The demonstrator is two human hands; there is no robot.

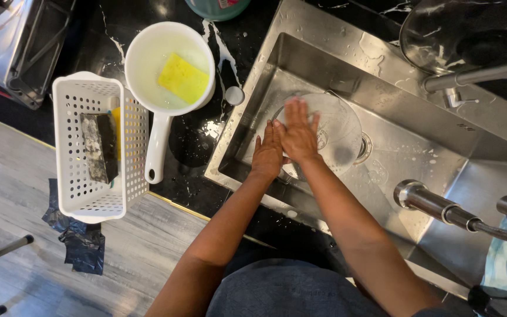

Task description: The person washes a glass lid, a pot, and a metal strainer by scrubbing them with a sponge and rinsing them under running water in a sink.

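Note:
Both my hands are over the steel sink point(382, 76). My left hand point(267, 154) grips the near left edge of a clear glass lid point(340, 132) lying in the basin. My right hand point(296, 134) lies flat on top of the lid with its fingers spread, pressing on the glass. The lid's knob is hidden under my hands.
A white handled pot point(148, 53) of soapy water with a yellow sponge point(183, 77) stands left of the sink. A white perforated basket point(68, 147) holds a dark scrub sponge point(99, 145). The faucet spout point(438, 205) reaches over the sink's right side. Another glass lid point(470, 35) lies at the top right.

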